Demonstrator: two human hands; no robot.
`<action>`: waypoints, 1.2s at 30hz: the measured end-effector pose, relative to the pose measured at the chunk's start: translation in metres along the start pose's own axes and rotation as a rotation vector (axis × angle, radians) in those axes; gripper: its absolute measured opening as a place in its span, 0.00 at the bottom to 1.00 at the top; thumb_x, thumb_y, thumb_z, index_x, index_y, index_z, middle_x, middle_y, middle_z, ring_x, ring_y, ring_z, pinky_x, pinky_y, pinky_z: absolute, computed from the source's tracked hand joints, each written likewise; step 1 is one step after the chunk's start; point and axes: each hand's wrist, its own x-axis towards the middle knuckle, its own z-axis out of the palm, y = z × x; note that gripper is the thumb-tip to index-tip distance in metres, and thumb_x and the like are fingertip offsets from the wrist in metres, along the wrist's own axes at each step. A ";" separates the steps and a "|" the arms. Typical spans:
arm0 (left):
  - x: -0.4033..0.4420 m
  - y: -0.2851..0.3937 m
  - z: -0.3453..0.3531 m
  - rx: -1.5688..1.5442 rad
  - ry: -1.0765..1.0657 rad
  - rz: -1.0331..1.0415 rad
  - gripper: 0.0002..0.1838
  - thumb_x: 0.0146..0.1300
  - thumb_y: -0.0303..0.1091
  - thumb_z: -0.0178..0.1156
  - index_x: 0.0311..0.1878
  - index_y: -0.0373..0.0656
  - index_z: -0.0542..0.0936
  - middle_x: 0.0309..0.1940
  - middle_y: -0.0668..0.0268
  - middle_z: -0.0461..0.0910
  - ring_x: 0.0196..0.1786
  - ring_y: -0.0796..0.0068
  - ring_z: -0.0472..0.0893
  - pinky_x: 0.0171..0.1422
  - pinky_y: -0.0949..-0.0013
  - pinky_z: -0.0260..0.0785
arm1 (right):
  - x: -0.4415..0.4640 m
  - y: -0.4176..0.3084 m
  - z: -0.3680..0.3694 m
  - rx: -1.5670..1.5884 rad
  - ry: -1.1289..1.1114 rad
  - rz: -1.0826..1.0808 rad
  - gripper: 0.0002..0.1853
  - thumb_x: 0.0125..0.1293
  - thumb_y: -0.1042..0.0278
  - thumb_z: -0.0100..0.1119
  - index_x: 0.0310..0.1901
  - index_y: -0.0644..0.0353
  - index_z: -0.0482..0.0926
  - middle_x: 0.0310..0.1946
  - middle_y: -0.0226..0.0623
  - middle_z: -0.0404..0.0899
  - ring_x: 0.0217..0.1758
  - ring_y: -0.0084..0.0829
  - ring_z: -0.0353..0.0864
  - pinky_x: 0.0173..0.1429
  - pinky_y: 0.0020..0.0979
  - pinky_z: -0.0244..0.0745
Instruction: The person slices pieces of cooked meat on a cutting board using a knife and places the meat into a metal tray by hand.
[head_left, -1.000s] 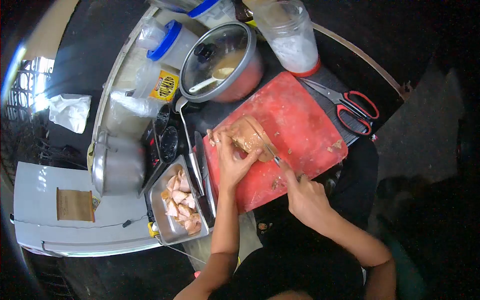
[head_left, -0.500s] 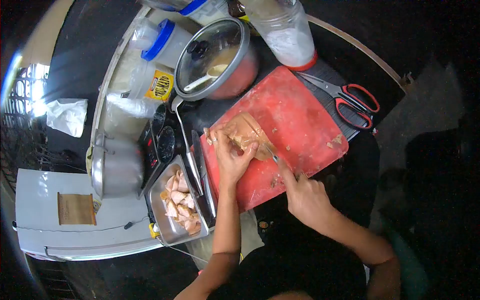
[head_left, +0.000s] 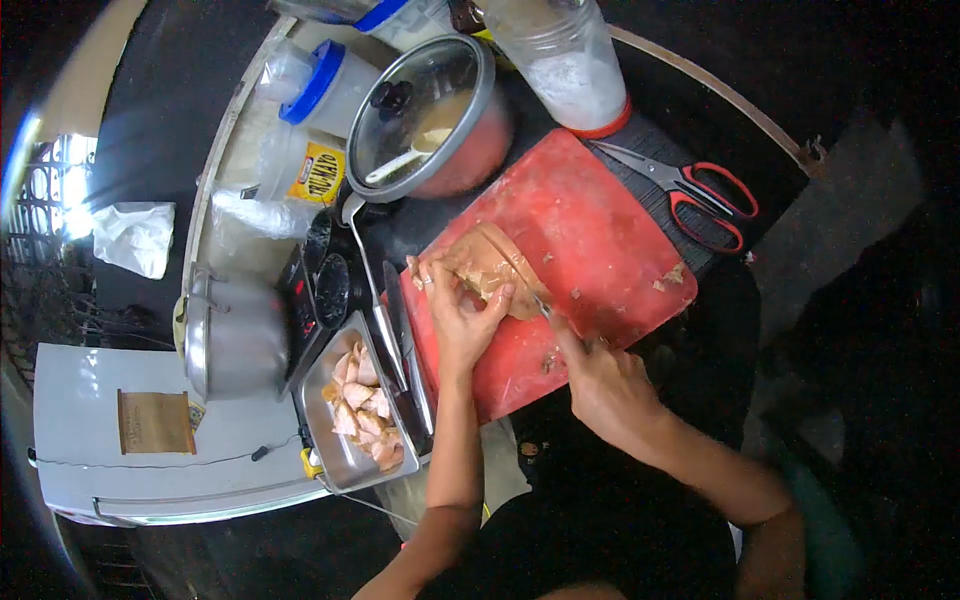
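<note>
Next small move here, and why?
Probably one short stroke of the thin metal knife along the cut line: the right hand has its blade at the near end of the tan, rounded piece of meat, and the left hand steadies that meat on the red rectangular cutting board. Whether the slice is already free, I can't tell.

Single head-worn view, from above the wearer's own bare forearms [head_left: 455, 430] at the bottom edge, facing forward and steeply down, close over the red rectangular cutting board [head_left: 610, 240], scene slanted, wide-angle, reaching left past the tall silver metal pot [head_left: 240, 335].
</note>
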 end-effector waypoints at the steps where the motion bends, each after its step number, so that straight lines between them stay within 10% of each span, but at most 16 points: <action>1: 0.001 0.001 -0.001 0.039 0.002 0.005 0.32 0.48 0.35 0.76 0.53 0.35 0.72 0.52 0.59 0.66 0.58 0.60 0.70 0.69 0.58 0.63 | 0.009 0.001 0.006 -0.019 0.011 -0.005 0.34 0.60 0.75 0.54 0.70 0.65 0.59 0.36 0.58 0.80 0.28 0.50 0.85 0.33 0.45 0.81; 18: 0.000 0.019 0.001 -0.401 -0.022 -0.269 0.33 0.49 0.28 0.73 0.58 0.37 0.68 0.56 0.60 0.62 0.62 0.66 0.68 0.66 0.63 0.69 | -0.001 0.001 0.000 0.074 -0.053 0.036 0.35 0.59 0.76 0.57 0.70 0.65 0.59 0.34 0.57 0.79 0.30 0.55 0.83 0.33 0.48 0.80; 36: -0.005 -0.008 -0.003 -0.123 0.013 -0.057 0.30 0.53 0.37 0.71 0.55 0.39 0.68 0.54 0.60 0.66 0.59 0.67 0.69 0.68 0.63 0.60 | -0.030 0.003 -0.044 0.238 -0.058 0.046 0.35 0.58 0.77 0.54 0.69 0.68 0.59 0.33 0.57 0.78 0.26 0.51 0.83 0.30 0.46 0.80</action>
